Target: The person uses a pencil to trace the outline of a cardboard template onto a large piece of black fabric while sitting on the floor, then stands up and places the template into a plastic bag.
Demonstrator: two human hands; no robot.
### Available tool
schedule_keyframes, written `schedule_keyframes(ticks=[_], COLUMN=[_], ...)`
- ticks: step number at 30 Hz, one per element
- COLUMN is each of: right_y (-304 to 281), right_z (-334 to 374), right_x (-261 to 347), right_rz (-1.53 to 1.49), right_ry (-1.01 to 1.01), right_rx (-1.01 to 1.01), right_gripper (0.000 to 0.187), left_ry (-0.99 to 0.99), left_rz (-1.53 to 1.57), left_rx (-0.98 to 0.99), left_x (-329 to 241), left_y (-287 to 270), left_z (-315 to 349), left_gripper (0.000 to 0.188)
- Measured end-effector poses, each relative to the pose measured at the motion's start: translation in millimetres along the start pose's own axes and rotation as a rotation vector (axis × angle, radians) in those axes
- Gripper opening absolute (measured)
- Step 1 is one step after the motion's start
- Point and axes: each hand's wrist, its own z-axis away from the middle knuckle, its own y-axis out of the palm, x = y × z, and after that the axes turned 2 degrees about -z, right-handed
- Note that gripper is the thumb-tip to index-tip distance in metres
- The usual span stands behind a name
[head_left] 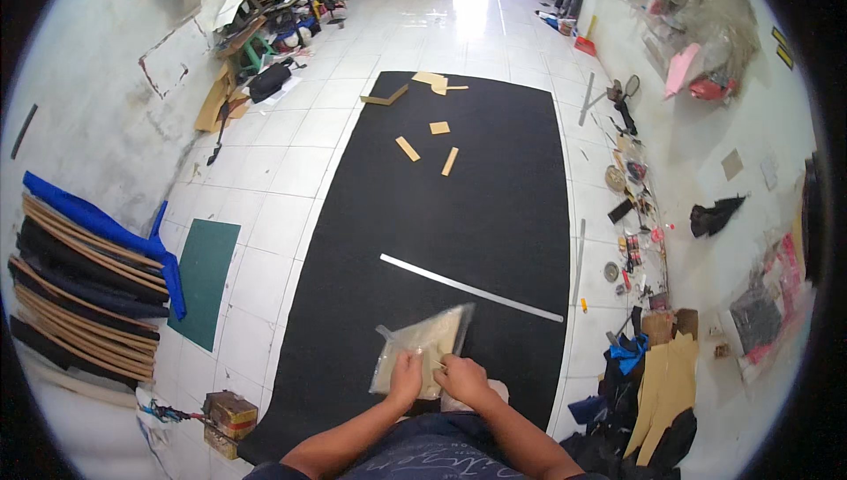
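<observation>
A see-through plastic bag (432,336) with flat tan pieces inside is held up close to my body, above the black sheet (423,215). My left hand (407,376) is closed on its lower edge, thumb on top. At the bag's lower right side, my right hand (464,379) pinches with bent fingers; exactly what lies between the fingertips is partly hidden. Beyond the bag, a long metal ruler (472,288) lies slanting across the sheet. Farther off are small tan card pieces, among them a square (439,128) and two strips (408,148).
Rolled material (88,295) is stacked by the left wall, beside a green cutting mat (205,281) and a small box (231,423). Small tools and tins (628,251) line the right wall. Tan pattern pieces (662,392) and dark cloth lie near right. White tiles surround the sheet.
</observation>
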Motion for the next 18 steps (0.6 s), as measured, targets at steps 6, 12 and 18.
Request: schedule_keyframes(ticks=[6, 12, 18], right_y=[-21, -94, -152], right_z=[-101, -171, -331], right_x=[63, 111, 160], right_rz=[0.094, -0.196, -0.235], right_ry=[-0.137, -0.446, -0.389], right_rx=[0.095, 0.070, -0.090], right_gripper=[0.043, 0.028, 0.025], left_ry=[-0.129, -0.191, -0.294], left_rz=[0.093, 0.322, 0.764], left_rx=[-0.180, -0.374, -0.547], left_x=[7, -40, -68], left_y=[-58, -124, -200], left_z=[-64, -127, -210], left_gripper=[0.040, 0.039, 0.034])
